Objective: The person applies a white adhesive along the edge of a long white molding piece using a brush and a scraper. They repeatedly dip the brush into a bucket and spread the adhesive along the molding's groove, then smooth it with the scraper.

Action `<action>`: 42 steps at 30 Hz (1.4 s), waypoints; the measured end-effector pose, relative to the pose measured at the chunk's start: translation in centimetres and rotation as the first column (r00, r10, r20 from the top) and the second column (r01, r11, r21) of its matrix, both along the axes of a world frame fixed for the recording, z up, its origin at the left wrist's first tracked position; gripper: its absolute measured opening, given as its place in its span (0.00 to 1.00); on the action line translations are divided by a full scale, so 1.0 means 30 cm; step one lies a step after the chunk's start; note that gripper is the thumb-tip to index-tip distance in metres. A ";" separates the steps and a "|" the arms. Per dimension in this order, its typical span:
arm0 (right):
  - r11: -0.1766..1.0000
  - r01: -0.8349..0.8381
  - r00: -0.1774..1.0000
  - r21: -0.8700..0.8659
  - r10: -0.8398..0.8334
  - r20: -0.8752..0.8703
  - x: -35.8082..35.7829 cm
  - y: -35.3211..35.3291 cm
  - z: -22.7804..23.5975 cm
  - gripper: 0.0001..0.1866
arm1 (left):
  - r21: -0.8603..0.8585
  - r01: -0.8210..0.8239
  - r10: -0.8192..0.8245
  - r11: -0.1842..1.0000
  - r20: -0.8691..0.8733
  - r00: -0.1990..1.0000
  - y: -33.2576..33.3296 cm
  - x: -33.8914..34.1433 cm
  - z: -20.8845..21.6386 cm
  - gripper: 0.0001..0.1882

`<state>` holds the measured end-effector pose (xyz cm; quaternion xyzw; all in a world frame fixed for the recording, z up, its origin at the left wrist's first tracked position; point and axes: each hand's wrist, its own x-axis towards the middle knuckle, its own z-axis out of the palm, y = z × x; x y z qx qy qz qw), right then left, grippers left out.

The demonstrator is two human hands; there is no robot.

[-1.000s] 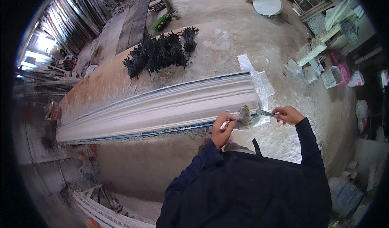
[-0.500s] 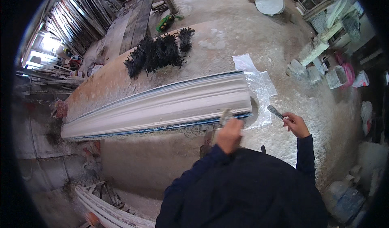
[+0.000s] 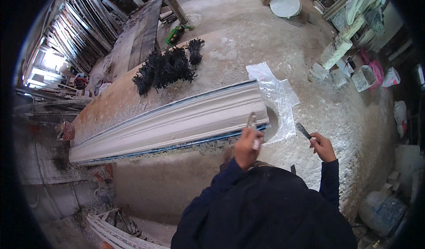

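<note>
A long white plaster moulding (image 3: 190, 120), ridged along its length, lies across the work surface with blue strips along its long edges. My left hand (image 3: 248, 147) is closed round a slim, plaster-smeared hand tool (image 3: 252, 118), over the near edge of the moulding's right end. The tool's exact kind is unclear. To the right, my right hand (image 3: 323, 148) grips a putty knife (image 3: 303, 130) by its handle. Its dark blade points up and left, beside a sheet of clear plastic film (image 3: 283, 99) past the moulding's end, and seems to touch nothing.
Bundles of black fibrous strands (image 3: 164, 69) lie behind the moulding. Farther back are a green object (image 3: 175, 35), a wooden post (image 3: 171, 3) and a round white disc (image 3: 285, 3). Tubs and a pink bag (image 3: 376, 74) stand at right; long white mouldings (image 3: 117, 233) lie at lower left.
My left hand has turned, and its tool now points up over the moulding's near side. My right hand still holds the putty knife. The whole view has shifted slightly.
</note>
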<state>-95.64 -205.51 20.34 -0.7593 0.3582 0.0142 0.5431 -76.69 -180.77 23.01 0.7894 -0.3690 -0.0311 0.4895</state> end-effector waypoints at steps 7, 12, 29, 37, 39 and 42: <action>0.991 -0.135 0.991 0.010 0.134 0.018 0.113 0.030 0.012 0.12 | -0.387 -0.007 -0.111 0.922 -0.282 0.953 -0.083 -0.035 -0.071 0.06; 0.918 -0.375 0.927 -0.127 0.373 -0.038 0.196 0.020 0.041 0.11 | -0.317 -0.347 0.275 0.883 -0.251 0.928 0.257 0.078 -0.028 0.06; 0.536 -0.799 0.598 -0.272 0.755 -0.269 0.604 0.192 0.021 0.13 | -0.329 -0.925 0.478 0.189 -0.792 0.379 0.631 0.056 -0.087 0.19; 0.403 -0.824 0.493 -0.397 0.856 -0.155 0.824 0.658 -0.042 0.13 | -0.299 -0.948 0.505 0.106 -0.805 0.310 0.746 0.064 -0.086 0.20; 0.397 -0.820 0.472 -0.412 0.877 -0.094 0.891 0.783 -0.064 0.14 | -0.289 -0.951 0.554 0.108 -0.777 0.299 0.786 0.056 -0.094 0.21; 0.563 -0.802 0.544 -0.201 0.826 0.146 0.968 0.859 -0.073 0.13 | -0.257 -0.960 0.485 0.112 -0.829 0.279 0.819 0.041 -0.084 0.17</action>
